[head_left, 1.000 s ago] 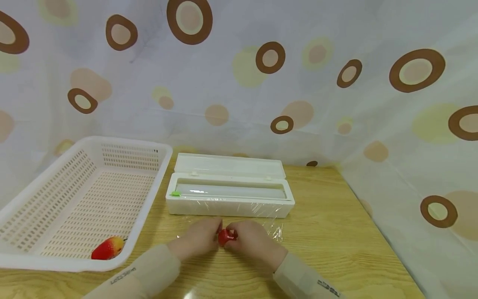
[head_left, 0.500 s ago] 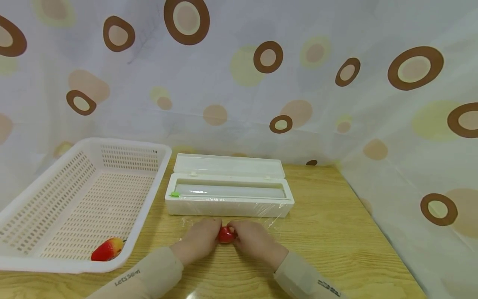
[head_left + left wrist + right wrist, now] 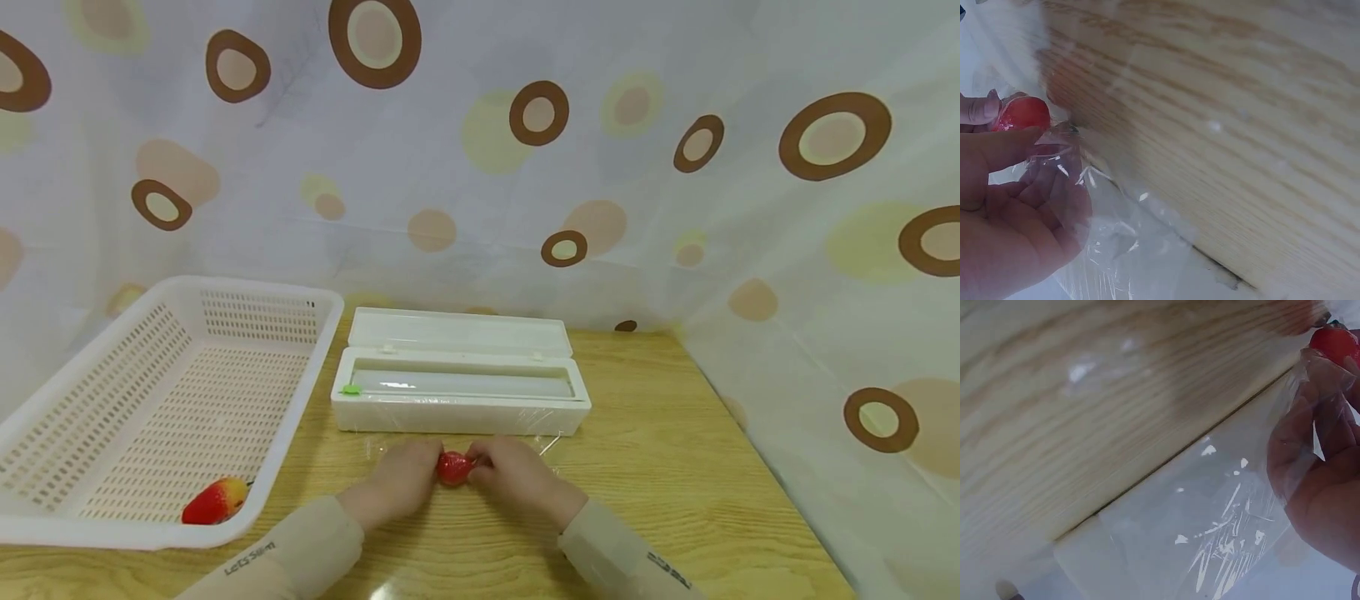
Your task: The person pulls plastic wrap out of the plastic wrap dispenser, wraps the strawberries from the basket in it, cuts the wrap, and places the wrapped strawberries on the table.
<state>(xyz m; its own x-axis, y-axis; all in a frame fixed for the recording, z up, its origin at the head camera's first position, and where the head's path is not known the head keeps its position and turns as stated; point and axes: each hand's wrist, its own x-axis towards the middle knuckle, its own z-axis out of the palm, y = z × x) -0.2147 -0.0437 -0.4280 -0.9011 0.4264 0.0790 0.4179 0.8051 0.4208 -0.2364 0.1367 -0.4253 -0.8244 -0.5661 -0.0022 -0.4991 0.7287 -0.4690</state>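
In the head view, a small, round red fruit is between the two hands, low over the table in front of a white box. Clear cling film runs from the box to the fruit and lies partly over it. My left hand holds the fruit's left side with thumb and fingers. The right hand pinches at its right side, where film is gathered. A dark green stem tops the fruit in the right wrist view. Film also drapes over the fingers of the right hand.
Behind the hands stands the white cling film box, lid raised, with a roll inside and a green slider on its edge. At left, a white basket holds a red and yellow fruit. A patterned curtain hangs behind.
The red fruit has turned between the hands, and its near side now looks covered by wrinkled film. The right hand has shifted slightly right. Box and basket have stayed put.
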